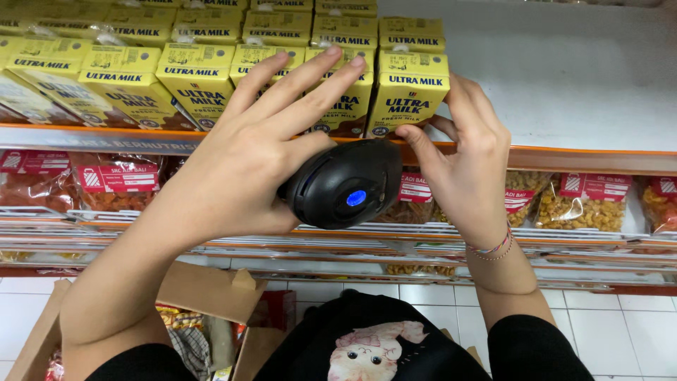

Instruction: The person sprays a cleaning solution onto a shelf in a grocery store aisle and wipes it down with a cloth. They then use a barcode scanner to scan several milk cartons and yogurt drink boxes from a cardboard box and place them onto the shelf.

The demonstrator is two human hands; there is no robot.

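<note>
**Both hands at the row of yellow cartons**

Our left hand (247, 162) grips a black handheld scanner (343, 183) between thumb and palm, its blue light facing us, while the fingers stretch out flat against the yellow milk cartons (197, 81). Our right hand (465, 159) grasps the rightmost carton (407, 95) of the front row, thumb at its lower edge and fingers round its right side; that carton stands upright at the near edge of the shelf (564, 159). To its right the shelf is bare white. On the rack below hang bagged snacks (582, 204) with red labels. Near us, at lower left, an open cardboard box (204, 289) sits on the white tiled floor (613, 324).
</note>
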